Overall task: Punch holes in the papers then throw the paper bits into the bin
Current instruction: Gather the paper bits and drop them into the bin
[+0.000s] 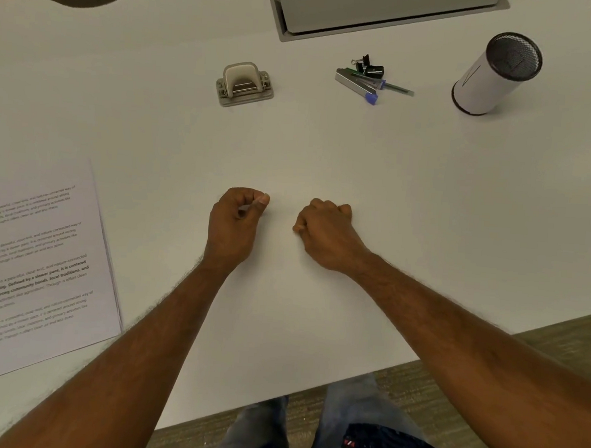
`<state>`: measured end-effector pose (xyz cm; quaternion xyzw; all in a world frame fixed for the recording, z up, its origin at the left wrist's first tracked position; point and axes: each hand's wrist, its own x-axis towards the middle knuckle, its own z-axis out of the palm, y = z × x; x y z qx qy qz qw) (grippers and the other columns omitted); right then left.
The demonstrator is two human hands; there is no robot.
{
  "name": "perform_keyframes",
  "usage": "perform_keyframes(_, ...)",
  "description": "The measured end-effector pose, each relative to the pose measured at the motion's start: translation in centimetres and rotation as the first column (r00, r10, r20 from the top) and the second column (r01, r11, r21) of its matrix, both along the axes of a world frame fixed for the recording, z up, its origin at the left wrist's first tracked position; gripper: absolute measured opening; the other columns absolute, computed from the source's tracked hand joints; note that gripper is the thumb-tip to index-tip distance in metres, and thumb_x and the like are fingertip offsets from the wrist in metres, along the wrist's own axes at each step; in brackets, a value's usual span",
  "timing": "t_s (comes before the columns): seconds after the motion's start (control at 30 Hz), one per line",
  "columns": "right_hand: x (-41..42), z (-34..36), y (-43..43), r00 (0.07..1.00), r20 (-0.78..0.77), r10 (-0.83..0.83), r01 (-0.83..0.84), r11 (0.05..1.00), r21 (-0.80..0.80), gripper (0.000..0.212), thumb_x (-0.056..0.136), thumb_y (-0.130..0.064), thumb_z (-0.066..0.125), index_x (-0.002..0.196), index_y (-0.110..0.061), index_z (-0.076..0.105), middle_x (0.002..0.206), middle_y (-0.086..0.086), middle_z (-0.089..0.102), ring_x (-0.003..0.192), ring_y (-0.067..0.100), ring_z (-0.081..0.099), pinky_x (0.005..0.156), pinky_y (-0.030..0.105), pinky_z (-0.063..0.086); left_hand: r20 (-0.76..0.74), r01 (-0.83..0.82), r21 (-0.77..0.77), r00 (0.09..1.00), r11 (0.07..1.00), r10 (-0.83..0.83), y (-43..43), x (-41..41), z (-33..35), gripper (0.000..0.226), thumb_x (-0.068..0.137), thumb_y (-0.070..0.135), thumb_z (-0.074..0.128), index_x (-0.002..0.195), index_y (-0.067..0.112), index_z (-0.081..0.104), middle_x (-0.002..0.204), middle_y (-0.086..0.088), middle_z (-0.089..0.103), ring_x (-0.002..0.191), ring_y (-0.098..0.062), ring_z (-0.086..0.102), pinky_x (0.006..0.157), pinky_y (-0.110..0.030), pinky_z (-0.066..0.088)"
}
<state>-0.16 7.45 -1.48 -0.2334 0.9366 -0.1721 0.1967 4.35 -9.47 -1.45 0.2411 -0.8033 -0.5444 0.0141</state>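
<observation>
A stack of printed papers [39,262] lies at the left edge of the white table [326,156]. A grey two-hole punch [244,84] sits at the back, left of centre. At the back right stands a white cylindrical bin [493,75] with a dark mesh inside. My left hand [236,225] and my right hand [324,236] rest side by side on the table's middle, both curled into loose fists with nothing visible in them. Both are well short of the punch and to the right of the papers.
A small pile of stationery [370,80] lies between punch and bin: a stapler, black binder clips and a blue-capped lead tube. A grey cable hatch [386,9] is set into the table's far side. The table's front edge runs just above my legs.
</observation>
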Motion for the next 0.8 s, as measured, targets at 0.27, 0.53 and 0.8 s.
perform_keyframes(0.27, -2.7, 2.1, 4.1, 0.750, 0.547, -0.372, 0.637, 0.627, -0.449, 0.018, 0.096, -0.019, 0.057, 0.094, -0.002, 0.065, 0.087, 0.003, 0.058, 0.079, 0.012, 0.052, 0.075, 0.021, 0.043, -0.014, 0.016, 0.017, 1.000, 1.000, -0.016, 0.1, -1.4, 0.8, 0.016, 0.097, 0.025, 0.062, 0.097, 0.011, 0.069, 0.096, 0.004, 0.067, 0.081, 0.001, 0.059, 0.071, -0.007, 0.043)
perform_keyframes(0.53, -6.5, 4.4, 6.4, 0.671, 0.604, -0.430, 0.736, 0.483, -0.474, 0.013, 0.096, -0.020, 0.056, 0.097, -0.011, 0.065, 0.086, -0.007, 0.064, 0.075, 0.004, 0.060, 0.068, 0.017, 0.044, -0.013, 0.183, 0.067, 0.983, 0.981, -0.182, 5.8, -6.9, 3.3, 0.016, 0.096, 0.028, 0.064, 0.097, 0.014, 0.072, 0.097, 0.002, 0.070, 0.087, -0.006, 0.063, 0.077, -0.015, 0.046)
perform_keyframes(0.8, -12.1, 8.4, 11.5, 0.683, 0.544, -0.487, 0.730, 0.439, -0.523, 0.015, 0.099, -0.023, 0.051, 0.098, -0.016, 0.064, 0.094, -0.002, 0.065, 0.083, 0.009, 0.062, 0.072, 0.021, 0.047, -0.130, 0.337, 0.095, 0.937, 0.937, -0.324, 13.7, -16.1, 6.9, 0.021, 0.097, 0.028, 0.061, 0.101, 0.011, 0.073, 0.082, 0.005, 0.072, 0.079, -0.005, 0.070, 0.073, -0.021, 0.055)
